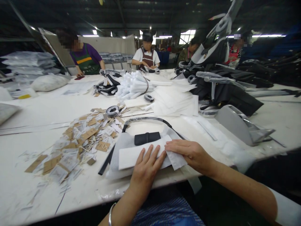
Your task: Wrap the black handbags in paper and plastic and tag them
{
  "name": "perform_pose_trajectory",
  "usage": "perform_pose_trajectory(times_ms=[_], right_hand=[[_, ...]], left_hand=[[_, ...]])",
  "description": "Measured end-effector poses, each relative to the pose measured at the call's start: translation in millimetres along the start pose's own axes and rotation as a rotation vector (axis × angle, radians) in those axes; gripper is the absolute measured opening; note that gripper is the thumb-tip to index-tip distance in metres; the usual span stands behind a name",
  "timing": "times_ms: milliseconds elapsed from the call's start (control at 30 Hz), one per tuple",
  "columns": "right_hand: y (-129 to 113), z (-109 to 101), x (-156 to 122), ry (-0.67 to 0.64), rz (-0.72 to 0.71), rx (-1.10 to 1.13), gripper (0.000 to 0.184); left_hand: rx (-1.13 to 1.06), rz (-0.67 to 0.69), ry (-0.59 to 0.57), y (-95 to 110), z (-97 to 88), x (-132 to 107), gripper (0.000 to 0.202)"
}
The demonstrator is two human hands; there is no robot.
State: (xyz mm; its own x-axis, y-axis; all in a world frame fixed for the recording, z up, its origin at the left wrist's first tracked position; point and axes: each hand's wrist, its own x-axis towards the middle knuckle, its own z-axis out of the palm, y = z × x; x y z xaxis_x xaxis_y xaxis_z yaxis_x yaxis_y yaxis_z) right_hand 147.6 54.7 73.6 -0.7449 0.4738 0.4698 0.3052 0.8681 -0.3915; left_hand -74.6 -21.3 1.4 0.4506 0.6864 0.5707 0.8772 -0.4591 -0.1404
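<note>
My left hand lies flat with fingers spread on a folded white sheet at the near edge of the white table. My right hand rests palm down on the right end of the same sheet, fingers stretched toward the left. Under the sheet lies a pale grey cloth bag. A small black pouch sits just beyond my fingers. A black strap arcs behind it and runs down to the left.
A heap of brown and white hang tags spreads on my left. Tape rolls, bundled white rolls, stacked white sheets, dark bags and a grey tape dispenser lie beyond. Other people work across the table.
</note>
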Motion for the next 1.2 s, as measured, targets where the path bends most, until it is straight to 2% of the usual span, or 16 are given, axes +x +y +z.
perform_pose_trajectory(times_ms=[133, 267, 400, 533, 600, 700, 767, 867, 900, 1033, 1200], right_hand=[[-2, 8, -16, 0.007, -0.065, -0.101, 0.044], [-2, 13, -27, 0.015, -0.064, -0.144, 0.047], [-2, 4, -21, -0.013, -0.022, -0.102, 0.053], [9, -17, 13, 0.004, 0.098, -0.123, 0.056], [23, -23, 41, 0.038, 0.139, -0.138, 0.049], [53, -21, 86, 0.046, 0.208, -0.112, 0.028], [76, -14, 110, -0.029, 0.295, -0.033, 0.023], [106, -4, 130, -0.172, 0.421, 0.156, 0.038], [113, -2, 134, -0.186, 0.445, 0.196, 0.037], [133, 3, 146, -0.069, 0.502, 0.166, 0.025], [149, 10, 175, 0.14, 0.552, 0.039, 0.014]], left_hand=[[0.005, -0.011, -0.015, 0, -3.5, 2, 0.045], [-0.012, -0.011, -0.024, 0, -3.7, 2, 0.045], [-0.022, 0.005, -0.043, -1, -4.6, 3, 0.044], [-0.006, 0.003, -0.063, -1, -5.8, 3, 0.044], [0.007, 0.0, -0.069, 0, -4.0, 3, 0.045], [0.02, -0.012, -0.027, 1, 2.7, 0, 0.046], [0.022, -0.033, 0.032, 2, 7.6, -2, 0.046], [0.028, -0.041, 0.061, 3, 10.4, -3, 0.044], [0.033, -0.039, 0.056, 3, 10.0, -2, 0.044], [0.052, -0.056, 0.061, 4, 7.9, -1, 0.042], [0.025, -0.057, 0.165, 3, 10.9, 0, 0.041]])
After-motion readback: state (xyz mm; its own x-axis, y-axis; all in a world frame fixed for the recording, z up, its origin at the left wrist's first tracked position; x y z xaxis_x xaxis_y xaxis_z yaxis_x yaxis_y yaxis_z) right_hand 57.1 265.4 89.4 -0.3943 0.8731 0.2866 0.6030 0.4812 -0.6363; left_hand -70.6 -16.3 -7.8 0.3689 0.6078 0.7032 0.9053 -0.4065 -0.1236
